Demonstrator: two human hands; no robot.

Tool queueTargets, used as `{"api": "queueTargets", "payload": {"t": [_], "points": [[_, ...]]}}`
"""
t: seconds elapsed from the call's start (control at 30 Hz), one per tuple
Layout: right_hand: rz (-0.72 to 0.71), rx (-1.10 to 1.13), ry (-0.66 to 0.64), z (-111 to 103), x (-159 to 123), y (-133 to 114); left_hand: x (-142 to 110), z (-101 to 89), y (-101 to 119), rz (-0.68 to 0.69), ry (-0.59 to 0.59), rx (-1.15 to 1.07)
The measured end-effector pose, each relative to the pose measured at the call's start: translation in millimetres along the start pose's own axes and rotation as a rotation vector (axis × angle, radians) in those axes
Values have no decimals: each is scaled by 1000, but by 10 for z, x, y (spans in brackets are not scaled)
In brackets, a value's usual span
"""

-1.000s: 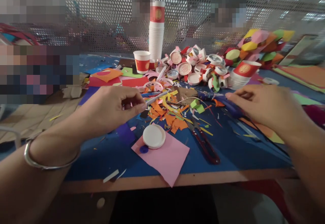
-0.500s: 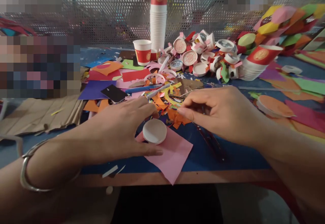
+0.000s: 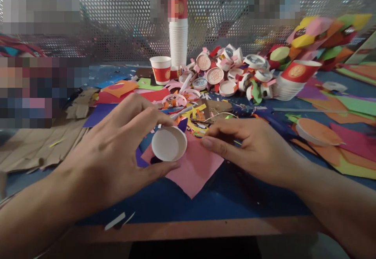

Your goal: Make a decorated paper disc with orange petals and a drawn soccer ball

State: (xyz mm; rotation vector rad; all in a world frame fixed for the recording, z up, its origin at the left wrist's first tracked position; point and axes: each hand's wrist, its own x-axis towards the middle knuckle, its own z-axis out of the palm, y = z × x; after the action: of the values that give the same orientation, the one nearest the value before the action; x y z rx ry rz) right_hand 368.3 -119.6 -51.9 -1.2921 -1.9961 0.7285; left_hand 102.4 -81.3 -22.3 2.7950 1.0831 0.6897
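My left hand point(image 3: 126, 145) curves round a round white cut-off cup bottom point(image 3: 169, 144), with fingers at its upper rim and the thumb along its lower edge. Its open inside faces me, tilted. Bits of purple paper point(image 3: 182, 125) show at its upper right and on its left side. Beneath the cup bottom lies a pink paper sheet point(image 3: 192, 180), one corner toward me. To the right of it, my right hand point(image 3: 243, 145) is closed in a pinch over the sheet's right part. Whatever its fingertips may hold is hidden.
Behind the hands stand a red-and-white paper cup point(image 3: 160, 71), a tall cup stack point(image 3: 178, 39) and a heap of cut cup bottoms point(image 3: 216, 76). A tilted cup stack point(image 3: 296, 78) leans at the right. Brown cardboard point(image 3: 38, 145) lies left; coloured paper point(image 3: 337, 106) lies right.
The cup bottom now looks larger and more tilted toward me, with purple paper showing beside it. My left fingers have closed in round it. The camera view has shifted slightly.
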Motion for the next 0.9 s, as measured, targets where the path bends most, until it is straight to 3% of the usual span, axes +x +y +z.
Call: {"api": "queueTargets", "payload": {"t": [0.2,0.33,0.53,0.7,0.9], "points": [[2,59,-37,32,18,-9,-2,72,31,81,96,70],[-27,62,-3,26,28,-5,7,116,-7,6,89,-112],[26,159,7,18,3,8,64,111,-144,-250,-78,-446],[40,188,30,5,10,6,144,83,-219,-291,-304,-636],[48,188,31,2,5,4,173,70,-211,-350,-387,-835]]}}
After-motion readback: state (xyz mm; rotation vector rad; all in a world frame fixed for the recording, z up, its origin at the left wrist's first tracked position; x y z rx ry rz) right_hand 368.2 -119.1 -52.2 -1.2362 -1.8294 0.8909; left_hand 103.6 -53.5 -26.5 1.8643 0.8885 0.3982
